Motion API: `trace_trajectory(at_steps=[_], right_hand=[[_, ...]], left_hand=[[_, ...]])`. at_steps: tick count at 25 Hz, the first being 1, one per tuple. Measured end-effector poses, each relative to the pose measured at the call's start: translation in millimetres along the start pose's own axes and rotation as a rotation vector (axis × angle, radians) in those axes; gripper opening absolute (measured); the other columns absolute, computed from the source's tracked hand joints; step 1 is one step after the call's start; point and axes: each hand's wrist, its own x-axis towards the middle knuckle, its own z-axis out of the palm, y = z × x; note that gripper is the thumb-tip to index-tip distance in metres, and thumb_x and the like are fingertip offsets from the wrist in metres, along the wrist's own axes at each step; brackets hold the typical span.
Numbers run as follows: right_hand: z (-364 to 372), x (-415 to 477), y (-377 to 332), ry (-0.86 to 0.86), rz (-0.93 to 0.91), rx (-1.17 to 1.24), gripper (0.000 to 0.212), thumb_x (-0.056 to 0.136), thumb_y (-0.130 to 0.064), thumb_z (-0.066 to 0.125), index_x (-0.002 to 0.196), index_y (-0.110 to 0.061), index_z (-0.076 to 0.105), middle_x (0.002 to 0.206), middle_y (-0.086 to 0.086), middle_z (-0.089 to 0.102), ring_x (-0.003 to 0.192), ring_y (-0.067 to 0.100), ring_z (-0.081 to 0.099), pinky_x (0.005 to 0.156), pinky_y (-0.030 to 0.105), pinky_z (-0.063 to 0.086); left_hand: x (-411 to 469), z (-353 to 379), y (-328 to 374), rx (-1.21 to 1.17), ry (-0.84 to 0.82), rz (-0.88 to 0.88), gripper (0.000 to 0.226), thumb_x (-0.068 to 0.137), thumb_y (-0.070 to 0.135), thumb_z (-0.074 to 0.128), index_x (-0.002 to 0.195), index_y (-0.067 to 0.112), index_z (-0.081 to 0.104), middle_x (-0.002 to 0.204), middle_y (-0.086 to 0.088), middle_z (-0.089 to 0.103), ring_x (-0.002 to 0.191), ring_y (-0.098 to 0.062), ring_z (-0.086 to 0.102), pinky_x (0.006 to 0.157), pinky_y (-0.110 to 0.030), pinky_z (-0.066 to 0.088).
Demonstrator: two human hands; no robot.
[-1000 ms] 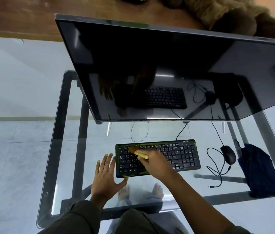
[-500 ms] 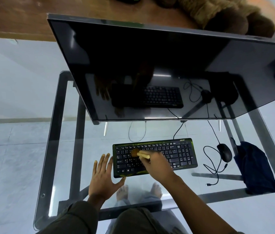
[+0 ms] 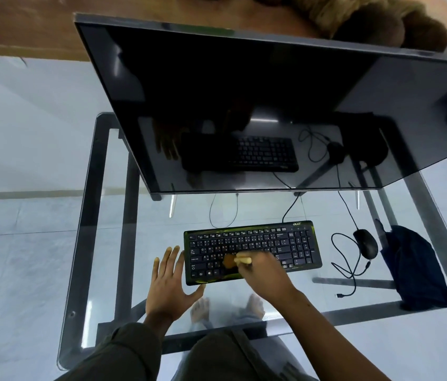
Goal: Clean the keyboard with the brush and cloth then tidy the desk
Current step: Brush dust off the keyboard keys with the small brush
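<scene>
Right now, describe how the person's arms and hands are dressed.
Both hands are bare: the left hand and right hand show no gloves, rings or watch. The left arm wears a long dark olive sleeve that ends at the wrist. The right forearm is uncovered as far as the frame shows.

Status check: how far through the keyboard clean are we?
Done: nothing visibly finished. In hand: right hand grips the brush, bristles on the keyboard, lower-left keys; left hand flat on the desk beside it. Left: the wipe (dark cloth lies untouched right of the mouse), then tidying.
</scene>
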Motion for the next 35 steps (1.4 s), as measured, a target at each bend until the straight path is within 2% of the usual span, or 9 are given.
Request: trace_trajectory(at_steps=[4, 7, 10, 13, 16, 19, 22, 26, 35], right_hand=[[4, -9, 4, -0.095, -0.041, 0.055, 0.027, 0.092, -0.028, 0.059, 0.115, -0.026, 0.073, 0.110, -0.007, 0.076, 0.090, 0.010, 0.072, 0.084, 0.032, 0.058], [2, -7, 9, 0.026, 0.026, 0.040, 0.021, 0.093, -0.026, 0.060, 0.107, -0.023, 0.074, 0.100, -0.001, 0.078, 0.080, 0.014, 0.072, 0.078, 0.036, 0.060], [4, -8, 9, -0.088, -0.023, 0.093, 0.023, 0.093, -0.030, 0.061, 0.110, -0.023, 0.075, 0.107, -0.005, 0.077, 0.088, 0.010, 0.072, 0.084, 0.033, 0.059], [4, -5, 10, 0.072, 0.005, 0.105, 0.024, 0.093, -0.028, 0.062, 0.114, -0.024, 0.074, 0.104, -0.007, 0.077, 0.078, 0.008, 0.072, 0.077, 0.032, 0.060], [2, 1, 6, -0.030, -0.016, 0.121, 0.022, 0.094, -0.029, 0.063, 0.113, -0.024, 0.075, 0.104, -0.005, 0.077, 0.077, 0.006, 0.070, 0.076, 0.030, 0.059], [-3, 7, 4, 0.115, 0.028, 0.095, 0.021, 0.095, -0.026, 0.062, 0.113, -0.024, 0.074, 0.100, -0.002, 0.078, 0.069, 0.008, 0.068, 0.070, 0.030, 0.060], [-3, 11, 0, -0.002, -0.011, 0.137, 0.026, 0.095, -0.026, 0.064, 0.119, -0.023, 0.072, 0.106, -0.003, 0.077, 0.067, 0.005, 0.067, 0.068, 0.025, 0.058], [-5, 20, -2, 0.095, -0.012, 0.108, 0.027, 0.095, -0.026, 0.063, 0.120, -0.021, 0.072, 0.107, -0.002, 0.077, 0.051, -0.003, 0.051, 0.060, 0.021, 0.053], [-7, 25, -13, 0.022, -0.008, 0.083, 0.026, 0.096, -0.029, 0.062, 0.118, -0.020, 0.072, 0.102, -0.001, 0.077, 0.057, -0.001, 0.061, 0.058, 0.016, 0.051]], left_hand=[[-1, 1, -1, -0.008, 0.004, 0.010, 0.098, 0.080, 0.084, 0.040, 0.154, 0.020, 0.026, 0.163, -0.004, 0.022, 0.153, -0.023, 0.010, 0.123, -0.052, 0.015], [-1, 1, 0, -0.002, 0.012, 0.014, 0.098, 0.080, 0.083, 0.040, 0.153, 0.019, 0.028, 0.163, -0.005, 0.023, 0.153, -0.023, 0.011, 0.123, -0.052, 0.016], [0, 1, 0, -0.010, 0.009, 0.015, 0.098, 0.080, 0.083, 0.040, 0.153, 0.019, 0.029, 0.163, -0.005, 0.024, 0.153, -0.024, 0.012, 0.123, -0.052, 0.015], [0, 2, 0, -0.003, 0.008, 0.012, 0.098, 0.080, 0.084, 0.040, 0.153, 0.019, 0.029, 0.163, -0.005, 0.023, 0.153, -0.023, 0.011, 0.123, -0.052, 0.015], [0, 1, -1, -0.004, 0.002, 0.011, 0.098, 0.080, 0.084, 0.040, 0.154, 0.020, 0.029, 0.164, -0.004, 0.022, 0.153, -0.023, 0.009, 0.123, -0.052, 0.013], [0, 2, 0, 0.000, 0.001, 0.005, 0.098, 0.080, 0.084, 0.040, 0.154, 0.020, 0.028, 0.164, -0.003, 0.020, 0.153, -0.022, 0.007, 0.124, -0.050, 0.011], [0, 2, -1, -0.005, -0.001, 0.005, 0.099, 0.080, 0.084, 0.039, 0.154, 0.020, 0.028, 0.164, -0.003, 0.019, 0.154, -0.021, 0.005, 0.124, -0.050, 0.011], [0, 2, 0, -0.002, -0.009, 0.002, 0.098, 0.080, 0.084, 0.039, 0.153, 0.020, 0.029, 0.164, -0.004, 0.022, 0.153, -0.023, 0.010, 0.123, -0.052, 0.014], [0, 2, -1, 0.004, -0.005, 0.003, 0.099, 0.080, 0.085, 0.038, 0.154, 0.020, 0.029, 0.164, -0.004, 0.022, 0.153, -0.023, 0.010, 0.123, -0.052, 0.015]])
